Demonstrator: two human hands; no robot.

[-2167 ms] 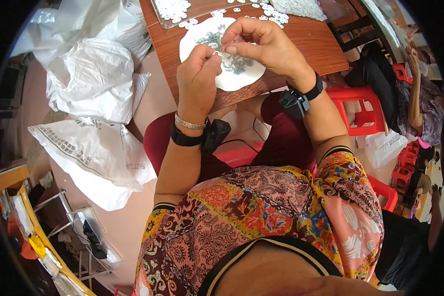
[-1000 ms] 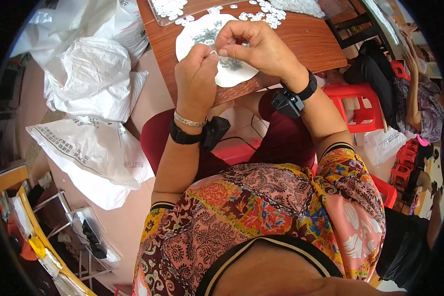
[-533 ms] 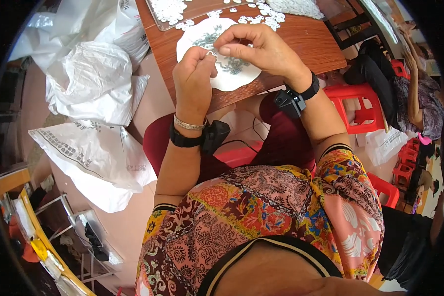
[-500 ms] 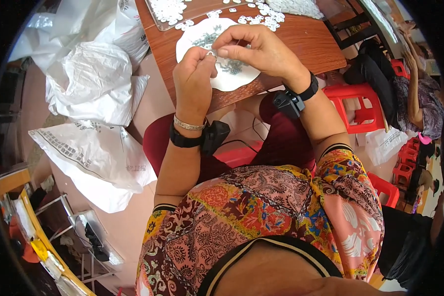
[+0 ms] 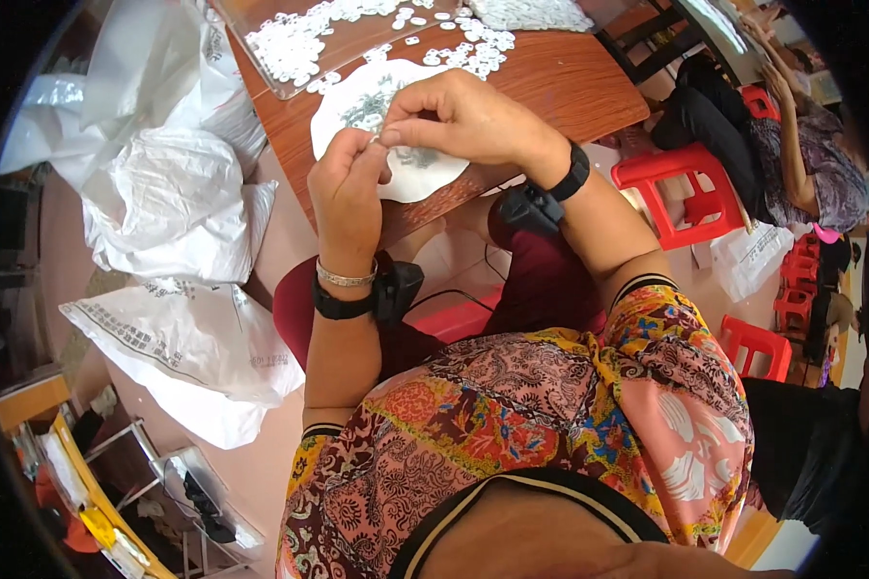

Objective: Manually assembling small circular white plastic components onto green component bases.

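Note:
Over the near edge of a white scalloped plate [image 5: 423, 185], my two hands meet fingertip to fingertip. My left hand [image 5: 343, 193] is closed, its thumb and forefinger pinching a small white piece [image 5: 376, 139]. From the right, my right hand [image 5: 473, 121] comes in closed, thumb and forefinger together at that piece; whatever they grip is too small to make out. Small grey pieces [image 5: 365, 106] lie heaped on the plate, partly hidden behind my hands. Many flat white pieces with holes [image 5: 285, 50] lie beyond the plate.
The wooden table [image 5: 574, 87] has a clear-edged tray [image 5: 278, 89] and a bag of white pieces [image 5: 531, 13] at its far side. Full white sacks [image 5: 169, 203] stand at left. A red stool [image 5: 681, 193] and a seated person [image 5: 801, 164] are to the right.
The view has shifted, so table and hands sit lower and further left. My hands stay joined at the small white piece over the plate.

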